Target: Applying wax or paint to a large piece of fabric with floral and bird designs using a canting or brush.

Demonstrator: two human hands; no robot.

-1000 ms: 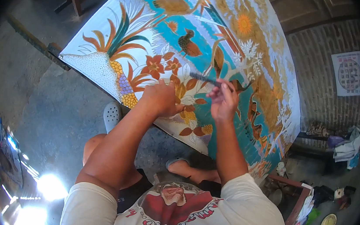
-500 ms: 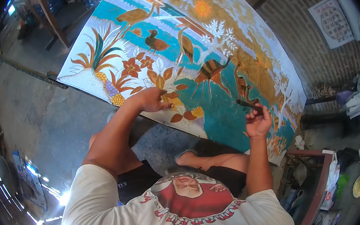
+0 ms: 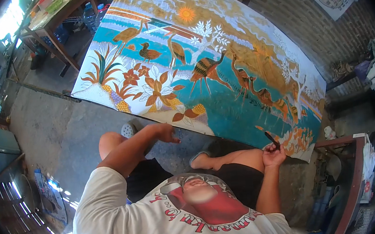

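A large painted panel (image 3: 237,116) with birds, plants, teal water and an orange sun lies slanted before me. My left hand (image 3: 166,132) hangs just off its near edge, by the brown leaves. The fingers point down, partly apart, with nothing seen in them. My right hand (image 3: 274,156) is palm up at the panel's near right edge, by the orange and white plants. Its fingers are closed on a slim dark stick-like tool (image 3: 270,138), which points up and left over the teal area; whether it is a brush or a pen I cannot tell.
My sandalled feet, one in a grey clog (image 3: 128,130), rest on the concrete floor (image 3: 69,120) below the panel. A wooden table (image 3: 55,14) and water bottles (image 3: 90,17) stand at the far left. A reddish-brown frame (image 3: 352,182) is near right; a brick wall (image 3: 291,19) rises behind.
My left hand has drawn back from over the painted flowers to beyond the near edge. My right hand with the dark tool has moved down, toward the near edge. The view has shifted.
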